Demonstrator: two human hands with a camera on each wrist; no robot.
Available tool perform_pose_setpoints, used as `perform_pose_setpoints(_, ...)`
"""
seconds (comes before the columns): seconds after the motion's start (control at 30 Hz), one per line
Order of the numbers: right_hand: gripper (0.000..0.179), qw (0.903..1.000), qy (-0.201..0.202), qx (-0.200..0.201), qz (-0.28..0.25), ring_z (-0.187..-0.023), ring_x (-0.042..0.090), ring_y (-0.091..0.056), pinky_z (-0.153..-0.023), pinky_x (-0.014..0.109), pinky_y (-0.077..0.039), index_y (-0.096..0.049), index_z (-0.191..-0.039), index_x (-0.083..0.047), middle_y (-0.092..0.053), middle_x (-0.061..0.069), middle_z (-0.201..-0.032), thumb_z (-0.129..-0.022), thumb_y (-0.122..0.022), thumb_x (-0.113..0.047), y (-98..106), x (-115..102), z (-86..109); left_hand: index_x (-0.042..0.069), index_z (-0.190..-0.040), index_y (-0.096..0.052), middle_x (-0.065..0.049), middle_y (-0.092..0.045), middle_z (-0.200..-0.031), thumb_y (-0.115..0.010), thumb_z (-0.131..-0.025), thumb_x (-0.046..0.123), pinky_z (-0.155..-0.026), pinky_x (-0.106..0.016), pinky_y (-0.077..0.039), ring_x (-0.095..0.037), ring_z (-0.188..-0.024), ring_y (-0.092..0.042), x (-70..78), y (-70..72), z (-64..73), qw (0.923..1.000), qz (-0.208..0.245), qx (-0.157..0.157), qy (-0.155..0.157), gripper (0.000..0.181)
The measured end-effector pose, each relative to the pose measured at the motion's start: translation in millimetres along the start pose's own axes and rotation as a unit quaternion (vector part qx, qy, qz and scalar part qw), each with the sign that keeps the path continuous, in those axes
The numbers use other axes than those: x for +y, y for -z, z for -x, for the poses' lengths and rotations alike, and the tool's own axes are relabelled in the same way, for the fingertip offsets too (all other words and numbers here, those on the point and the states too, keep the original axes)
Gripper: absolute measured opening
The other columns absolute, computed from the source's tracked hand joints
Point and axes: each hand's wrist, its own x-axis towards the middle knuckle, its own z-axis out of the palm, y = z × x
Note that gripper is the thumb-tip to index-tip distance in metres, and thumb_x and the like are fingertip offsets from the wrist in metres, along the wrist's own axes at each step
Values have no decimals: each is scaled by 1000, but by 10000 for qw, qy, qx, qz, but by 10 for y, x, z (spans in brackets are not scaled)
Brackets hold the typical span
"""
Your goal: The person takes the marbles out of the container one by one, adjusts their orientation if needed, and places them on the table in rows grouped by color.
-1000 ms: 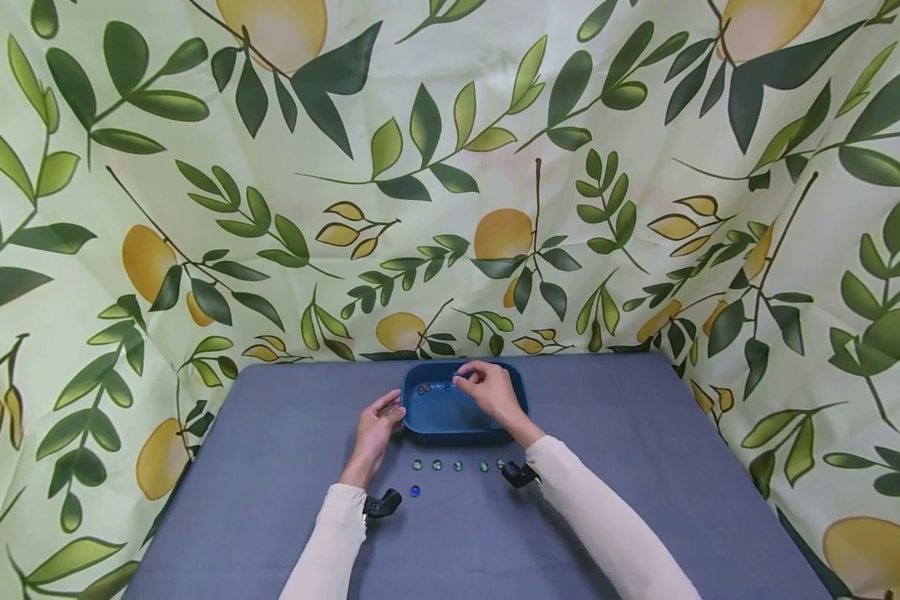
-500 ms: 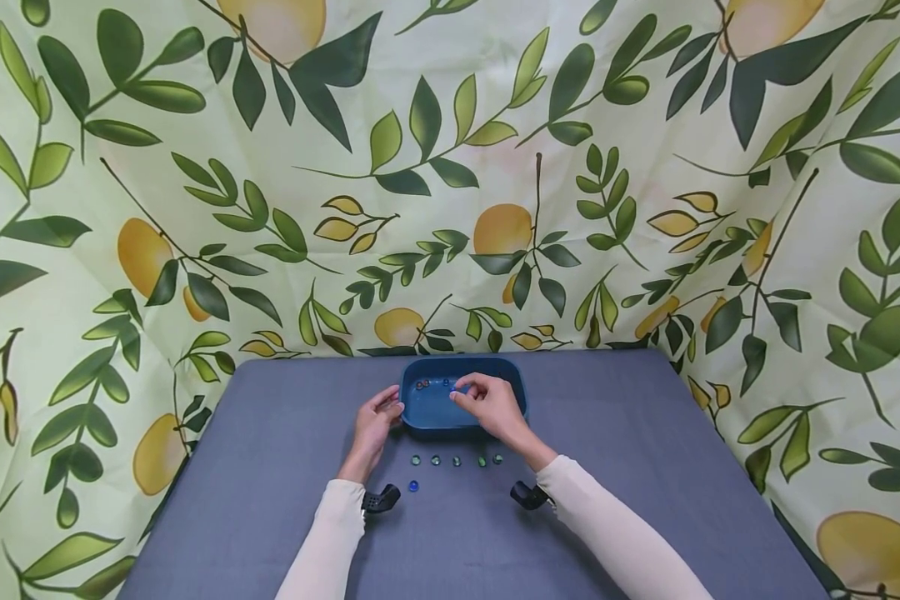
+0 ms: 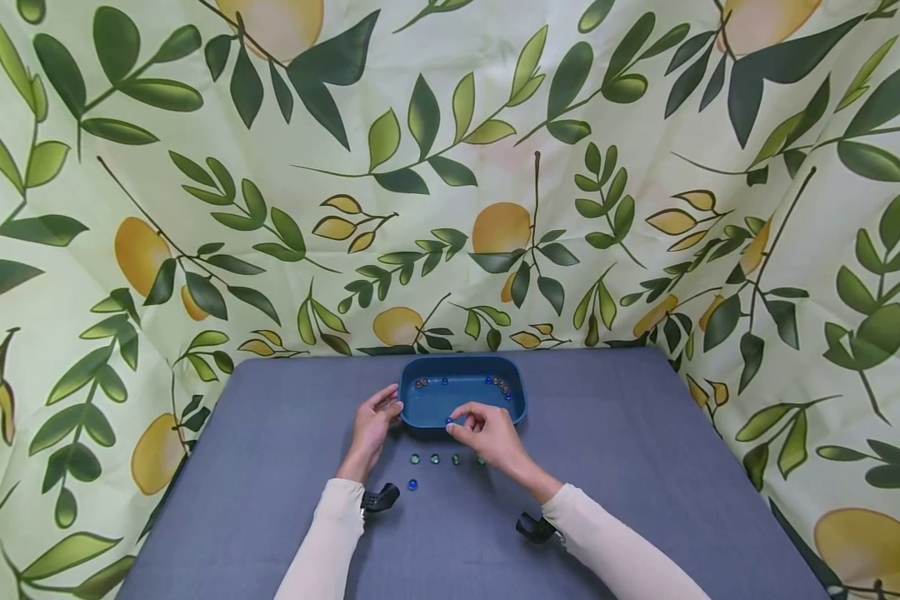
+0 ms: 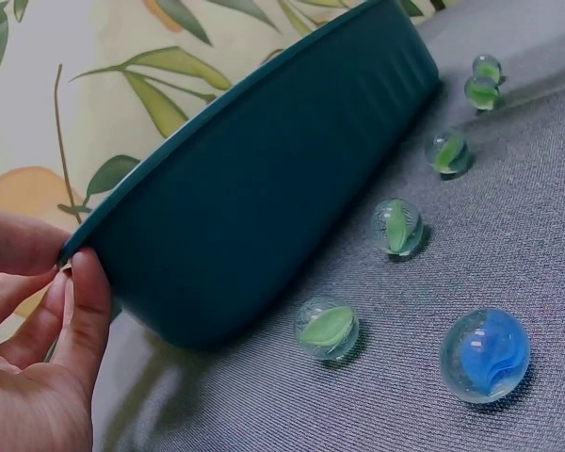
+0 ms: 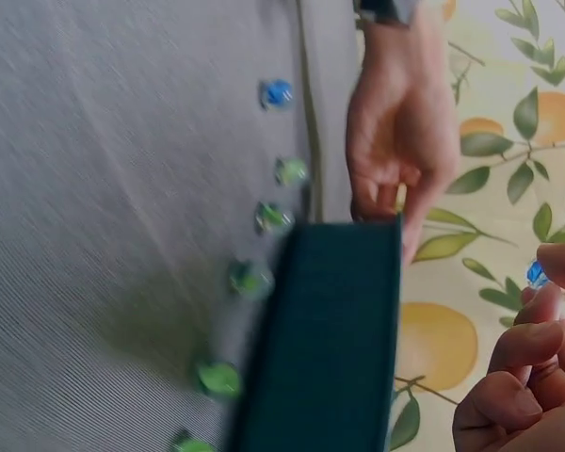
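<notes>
My right hand point(image 3: 491, 437) pinches a blue marble point(image 5: 536, 274) between thumb and fingertips, at the front rim of a dark blue rectangular tub point(image 3: 441, 404). At the tub's left end, my left hand point(image 3: 371, 429) grips the rim, its thumb point(image 4: 87, 301) outside the wall. Inside the tub, orange-brown marbles point(image 3: 421, 383) and a blue marble point(image 3: 445, 381) lie along the back left; several more orange-brown and blue marbles lie at the back right. In front of it, several clear marbles with green swirls point(image 4: 396, 227) form a row. One blue-swirled marble point(image 4: 486, 356) sits nearer me.
A grey cloth covers the table point(image 3: 292, 467). Behind and on both sides hangs a curtain point(image 3: 435, 208) printed with leaves and fruit. Black wrist cameras point(image 3: 536, 527) stick out from both forearms, low over the cloth.
With the blue marble pinched, my right hand has drawn back from over the tub's middle to its front rim, uncovering the marbles at the back right. My left hand keeps its grip.
</notes>
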Motion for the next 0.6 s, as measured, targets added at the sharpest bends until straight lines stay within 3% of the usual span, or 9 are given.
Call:
perform_pose_setpoints(0.27,10,9998,-69,-77,-193,-52,3,-46,-49,20,-38,-73,-94,-18,-57,-6,-64,-87,-75,-24,-153,49,168,6,-137,-56,-18,-58,-133,-61,-94,4,-74,-21,-52,-16,-106,-61,-8,6,-12,10000,64,-21,51,43)
perform_pose_setpoints(0.6,12,9991,-340,-235,-91,-50,-1,-44,-47,18,-37,-73,-93,-14,-55,-8,-62,-84,-77,-21,-377,132,326,3,-136,-57,-20,-58,-130,-62,-93,4,-74,-23,-53,-8,-96,-61,-17,0,-12,10000,95,-1,-21,43)
